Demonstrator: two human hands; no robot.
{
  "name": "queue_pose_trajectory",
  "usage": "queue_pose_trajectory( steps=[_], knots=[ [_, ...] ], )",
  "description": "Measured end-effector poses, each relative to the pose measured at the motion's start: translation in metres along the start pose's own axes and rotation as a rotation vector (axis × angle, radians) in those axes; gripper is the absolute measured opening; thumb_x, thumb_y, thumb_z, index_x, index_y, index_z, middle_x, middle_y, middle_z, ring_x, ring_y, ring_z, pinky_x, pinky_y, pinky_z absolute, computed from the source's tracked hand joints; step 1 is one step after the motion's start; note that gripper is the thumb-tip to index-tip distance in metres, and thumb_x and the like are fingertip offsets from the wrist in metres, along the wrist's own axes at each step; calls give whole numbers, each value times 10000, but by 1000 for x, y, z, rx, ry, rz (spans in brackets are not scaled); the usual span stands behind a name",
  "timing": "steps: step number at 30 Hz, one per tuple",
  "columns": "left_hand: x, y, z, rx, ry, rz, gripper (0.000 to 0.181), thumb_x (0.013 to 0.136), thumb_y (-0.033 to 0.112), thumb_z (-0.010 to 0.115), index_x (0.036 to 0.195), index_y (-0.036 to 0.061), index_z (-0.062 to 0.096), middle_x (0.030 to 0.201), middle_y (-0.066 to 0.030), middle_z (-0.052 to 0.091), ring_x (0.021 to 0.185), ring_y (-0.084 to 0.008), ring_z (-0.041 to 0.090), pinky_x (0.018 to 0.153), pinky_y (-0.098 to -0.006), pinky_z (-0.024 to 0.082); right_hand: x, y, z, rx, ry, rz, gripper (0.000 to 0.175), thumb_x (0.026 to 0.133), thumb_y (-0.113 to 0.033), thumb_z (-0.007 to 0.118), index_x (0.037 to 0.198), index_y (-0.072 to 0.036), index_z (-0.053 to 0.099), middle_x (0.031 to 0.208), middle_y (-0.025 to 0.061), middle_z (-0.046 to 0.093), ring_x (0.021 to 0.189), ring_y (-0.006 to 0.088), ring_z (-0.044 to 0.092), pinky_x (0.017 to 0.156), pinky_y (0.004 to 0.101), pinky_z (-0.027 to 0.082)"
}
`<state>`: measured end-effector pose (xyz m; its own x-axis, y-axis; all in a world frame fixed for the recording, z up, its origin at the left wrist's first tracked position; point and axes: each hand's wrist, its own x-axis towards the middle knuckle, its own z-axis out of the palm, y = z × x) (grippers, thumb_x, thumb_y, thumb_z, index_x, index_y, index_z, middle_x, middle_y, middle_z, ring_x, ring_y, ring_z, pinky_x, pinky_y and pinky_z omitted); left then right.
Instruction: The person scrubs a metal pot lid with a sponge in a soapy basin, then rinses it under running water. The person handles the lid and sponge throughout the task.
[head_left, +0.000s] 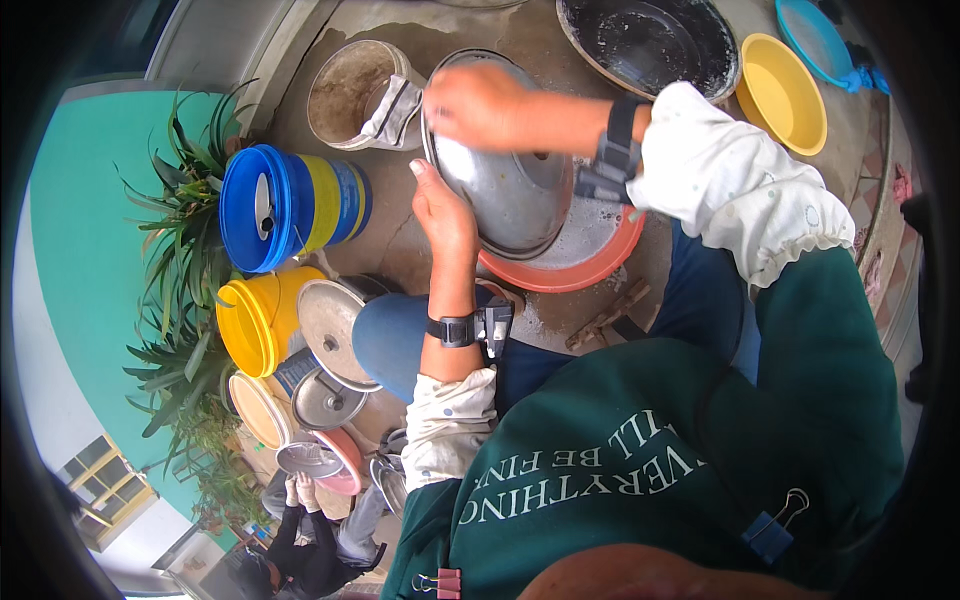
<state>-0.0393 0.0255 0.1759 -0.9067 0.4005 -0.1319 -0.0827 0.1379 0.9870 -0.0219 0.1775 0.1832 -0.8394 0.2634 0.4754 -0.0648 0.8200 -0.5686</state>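
Note:
A large grey metal pot lid is held tilted over a red-orange basin of sudsy water. My left hand grips the lid's near-left rim, thumb pointing up along the edge. Across the lid's upper part lies my right hand, blurred and with its fingers curled; whether it holds anything is hidden. Both wrists carry black straps with small devices, and pale sleeve covers sit on the forearms.
Left stand a white bucket with a striped cloth, a blue bucket, a yellow bucket and metal lids. Upper right are a black basin and a yellow basin. A seated person handles a metal piece lower left.

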Motion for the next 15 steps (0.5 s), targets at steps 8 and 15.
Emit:
queue_pose_trajectory(
  steps=[8, 15],
  knots=[
    [-2, 0, -2, 47, 8, -124, 731, 1006, 565, 311, 1132, -113, 552, 1054, -137, 612, 969, -193, 537, 903, -316, 422, 18, 21, 2, -160, 34, 11, 114, 752, -176, 612, 721, -68, 628, 775, 121, 628, 744, 348, 628, 665, 470, 507],
    [0, -7, -5, -31, 14, -115, 693, 1026, 526, 297, 1004, -98, 597, 927, -79, 616, 841, -155, 512, 819, -297, 434, -3, -3, 8, 16, -124, -152, 110, 776, -176, 598, 750, -82, 649, 798, 116, 640, 757, 353, 626, 699, 474, 506]
  ],
)
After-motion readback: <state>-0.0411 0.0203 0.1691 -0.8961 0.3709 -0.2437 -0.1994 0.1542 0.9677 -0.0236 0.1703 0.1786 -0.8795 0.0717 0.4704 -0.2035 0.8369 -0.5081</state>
